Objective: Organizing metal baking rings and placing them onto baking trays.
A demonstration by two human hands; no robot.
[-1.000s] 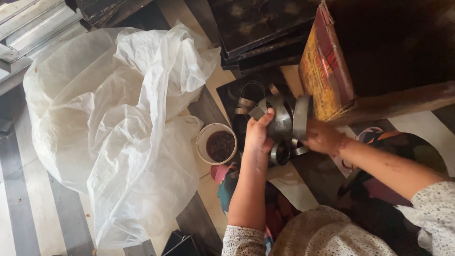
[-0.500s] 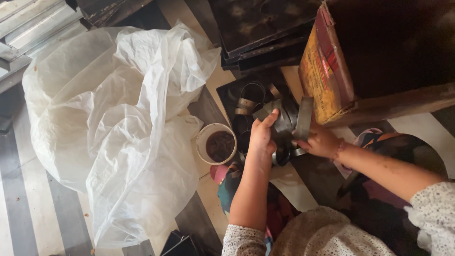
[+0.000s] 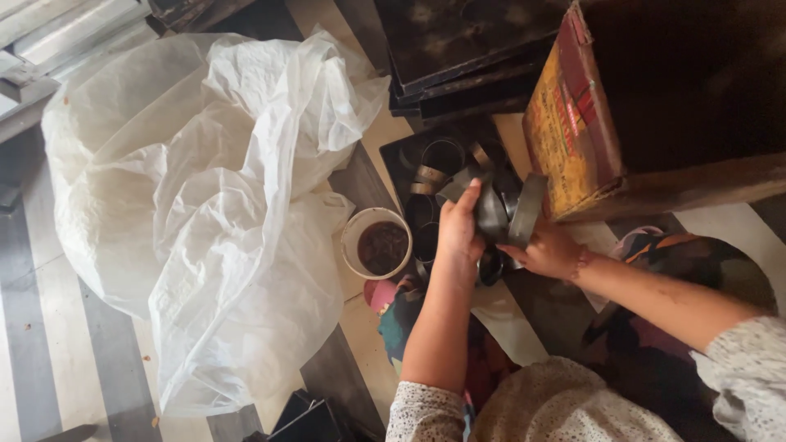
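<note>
My left hand [image 3: 458,233] grips a dark round metal ring mould [image 3: 490,214], thumb up along its side. My right hand [image 3: 550,250] holds another metal ring [image 3: 528,209] on edge right beside it, the two rings nearly touching. Both hands hover over a dark flat tray [image 3: 401,160] that carries several more loose metal rings [image 3: 442,155]. A small white bowl [image 3: 350,237] with dark brown contents sits just left of my left hand.
A big crumpled white plastic sheet [image 3: 205,188] covers the floor at left. Stacked dark baking trays [image 3: 458,57] lie at the top. A yellow and red cardboard box [image 3: 569,123] stands at right, under a wooden ledge [image 3: 704,180]. Patterned cloth [image 3: 655,254] lies below.
My hands have shifted slightly, bringing the two rings closer together over the tray. Everything else stays where it was.
</note>
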